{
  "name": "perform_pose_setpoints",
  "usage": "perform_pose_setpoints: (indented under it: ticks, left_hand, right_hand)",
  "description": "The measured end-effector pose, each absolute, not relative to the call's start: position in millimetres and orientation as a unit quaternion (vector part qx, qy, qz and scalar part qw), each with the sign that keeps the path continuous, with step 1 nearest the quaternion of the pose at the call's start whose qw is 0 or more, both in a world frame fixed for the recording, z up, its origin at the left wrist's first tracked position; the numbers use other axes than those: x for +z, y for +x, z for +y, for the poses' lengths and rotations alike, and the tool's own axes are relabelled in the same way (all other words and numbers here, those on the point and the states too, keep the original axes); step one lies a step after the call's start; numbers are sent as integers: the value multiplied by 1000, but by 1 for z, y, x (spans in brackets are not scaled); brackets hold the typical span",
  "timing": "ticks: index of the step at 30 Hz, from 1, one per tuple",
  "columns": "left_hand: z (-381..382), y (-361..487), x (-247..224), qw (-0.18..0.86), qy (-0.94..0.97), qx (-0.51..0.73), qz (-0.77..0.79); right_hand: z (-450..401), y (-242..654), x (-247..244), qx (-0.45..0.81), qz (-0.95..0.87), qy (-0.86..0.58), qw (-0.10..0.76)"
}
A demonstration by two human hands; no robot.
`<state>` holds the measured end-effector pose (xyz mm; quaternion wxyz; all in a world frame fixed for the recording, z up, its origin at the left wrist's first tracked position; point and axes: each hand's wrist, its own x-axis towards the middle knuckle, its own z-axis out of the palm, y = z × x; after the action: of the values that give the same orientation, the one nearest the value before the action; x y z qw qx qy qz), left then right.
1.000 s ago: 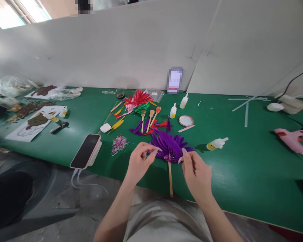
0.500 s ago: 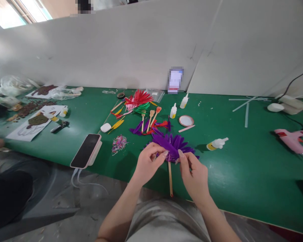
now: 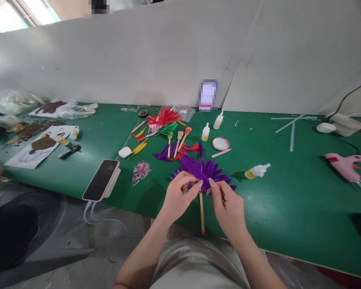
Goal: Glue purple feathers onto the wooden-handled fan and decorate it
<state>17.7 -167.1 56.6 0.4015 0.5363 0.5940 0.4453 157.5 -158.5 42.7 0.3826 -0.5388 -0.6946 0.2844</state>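
Observation:
A fan of purple feathers on a wooden stick lies at the table's front edge. Over it, a loose-looking purple feather is pinched by my left hand and my right hand, whose fingertips nearly meet at its lower end. Both hands are closed, thumb against fingers. The point where the feather meets the fan is partly hidden by my fingers. Just beyond are wooden sticks with spoon-like heads, among more purple and red feathers.
To the right stand a glue bottle and a pink glue gun. Farther back are two white bottles, a round lid and a red feather fan. Left lie a phone, confetti and a white case.
My right hand has moved slightly left, bringing its fingertips closer to my left hand's at the feather's end. The whole view has shifted a little.

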Motion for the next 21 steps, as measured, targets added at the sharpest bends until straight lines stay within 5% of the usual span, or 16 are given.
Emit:
perform_pose_setpoints:
  ticks: [21]
  left_hand:
    - [-168, 20, 52, 400, 528, 451, 598]
  right_hand:
    - [-160, 159, 43, 312, -670, -543, 398]
